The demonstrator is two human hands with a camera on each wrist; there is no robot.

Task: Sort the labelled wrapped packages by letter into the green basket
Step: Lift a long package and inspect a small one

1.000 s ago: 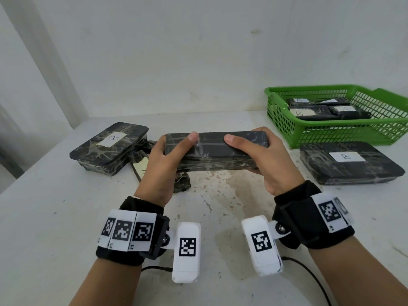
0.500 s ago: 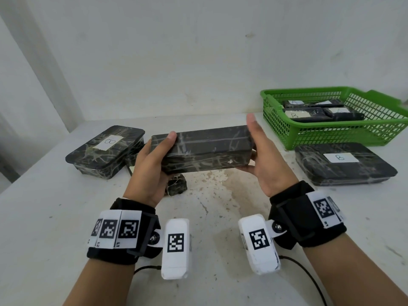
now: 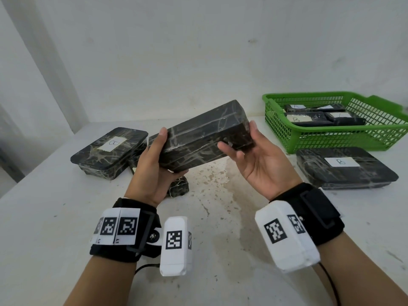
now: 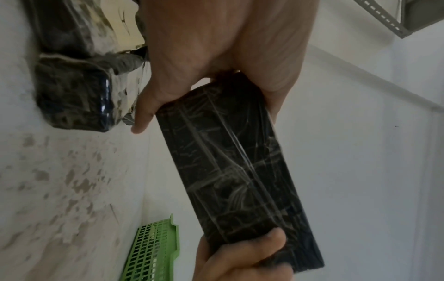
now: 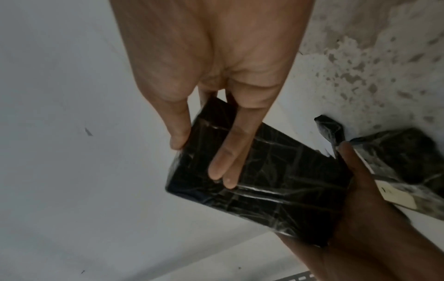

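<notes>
A long black wrapped package (image 3: 198,138) hangs tilted above the table, its right end higher; no label shows on it. My left hand (image 3: 154,164) grips its lower left end, thumb on top. My right hand (image 3: 245,149), palm up, pinches the upper right end between thumb and fingers, as the right wrist view shows on the package (image 5: 276,190). The green basket (image 3: 331,140) stands at the back right and holds several packages (image 3: 306,119) labelled A and B. The left wrist view shows the package (image 4: 235,180) running from my palm toward the basket (image 4: 153,247).
A flat package labelled B (image 3: 344,168) lies in front of the basket. Another labelled B (image 3: 110,149) lies at the left. A small wrapped package (image 3: 178,188) sits on the table under my left hand. White walls close the back and left.
The package has risen and tilted, its right end swinging up and away. My right hand has turned palm up around that end. My left hand stays on the left end.
</notes>
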